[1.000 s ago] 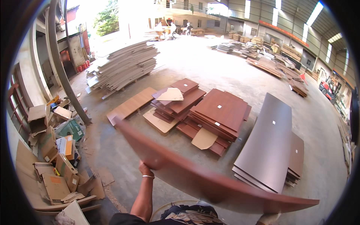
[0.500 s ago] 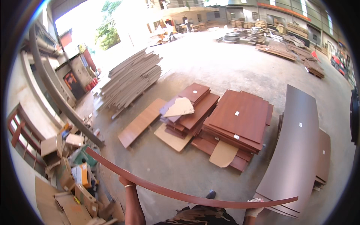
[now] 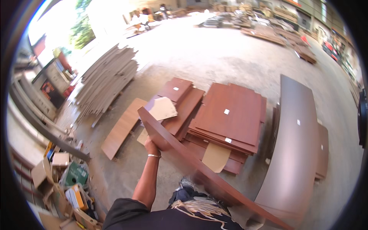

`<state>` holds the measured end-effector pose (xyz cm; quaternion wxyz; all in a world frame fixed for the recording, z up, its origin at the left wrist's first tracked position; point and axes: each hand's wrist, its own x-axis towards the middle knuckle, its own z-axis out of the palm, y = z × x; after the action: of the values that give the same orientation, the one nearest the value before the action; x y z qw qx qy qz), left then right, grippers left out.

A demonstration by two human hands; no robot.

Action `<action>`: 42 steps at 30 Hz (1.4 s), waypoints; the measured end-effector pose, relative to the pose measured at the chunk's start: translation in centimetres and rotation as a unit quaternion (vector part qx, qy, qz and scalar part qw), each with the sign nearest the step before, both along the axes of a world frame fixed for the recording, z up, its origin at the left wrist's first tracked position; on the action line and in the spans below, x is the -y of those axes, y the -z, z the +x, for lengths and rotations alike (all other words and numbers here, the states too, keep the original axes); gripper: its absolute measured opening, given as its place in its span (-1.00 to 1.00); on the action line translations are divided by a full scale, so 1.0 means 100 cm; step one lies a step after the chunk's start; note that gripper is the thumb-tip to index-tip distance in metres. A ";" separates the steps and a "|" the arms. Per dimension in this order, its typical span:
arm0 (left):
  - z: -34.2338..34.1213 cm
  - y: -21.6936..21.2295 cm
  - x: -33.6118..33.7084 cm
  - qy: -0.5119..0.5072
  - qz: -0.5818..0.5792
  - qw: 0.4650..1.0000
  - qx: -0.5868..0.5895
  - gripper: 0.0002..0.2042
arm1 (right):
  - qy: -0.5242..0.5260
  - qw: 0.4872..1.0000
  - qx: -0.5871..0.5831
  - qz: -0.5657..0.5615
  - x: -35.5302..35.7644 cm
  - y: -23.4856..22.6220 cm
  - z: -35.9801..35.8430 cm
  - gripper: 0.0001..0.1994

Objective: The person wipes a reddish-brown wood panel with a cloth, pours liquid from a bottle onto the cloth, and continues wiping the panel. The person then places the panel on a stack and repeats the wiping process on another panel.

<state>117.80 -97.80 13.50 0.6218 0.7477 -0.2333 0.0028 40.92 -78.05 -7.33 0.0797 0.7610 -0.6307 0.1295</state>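
Observation:
A long red-brown wooden board (image 3: 199,165) slants across in front of me, tilted, its far end up at the left and its near end low at the right. My left hand (image 3: 151,146) is closed on its left edge, near the far end. My right hand (image 3: 254,221), blurred and partly hidden, is at the near end, where it holds the board. Beyond the board lies a stack of red-brown panels (image 3: 234,115) with small white labels. A smaller stack of boards (image 3: 174,90) sits left of it, with a pale offcut (image 3: 164,109) on top.
At right lies a long dark panel (image 3: 293,142). A single brown plank (image 3: 124,128) and a tall pile of grey-brown strips (image 3: 107,78) are at left. Cardboard boxes (image 3: 43,174) crowd the lower left, beside a metal post (image 3: 50,132). More panel stacks (image 3: 264,35) stand far back.
The board has turned from nearly level across my body to a steep slant, its broad face now showing. My left hand has moved up and rightward; the board's right end has dropped. The view has shifted.

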 end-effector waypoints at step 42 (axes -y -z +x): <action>-0.153 0.028 0.637 0.428 0.016 0.729 -0.534 -0.62 | 0.336 0.420 0.841 -0.053 0.381 -0.125 0.370 -0.82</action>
<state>102.50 -161.47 10.66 0.5671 0.4569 -0.1578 -0.6669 77.97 -116.13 5.20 -0.4135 -0.0049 -0.5809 0.7011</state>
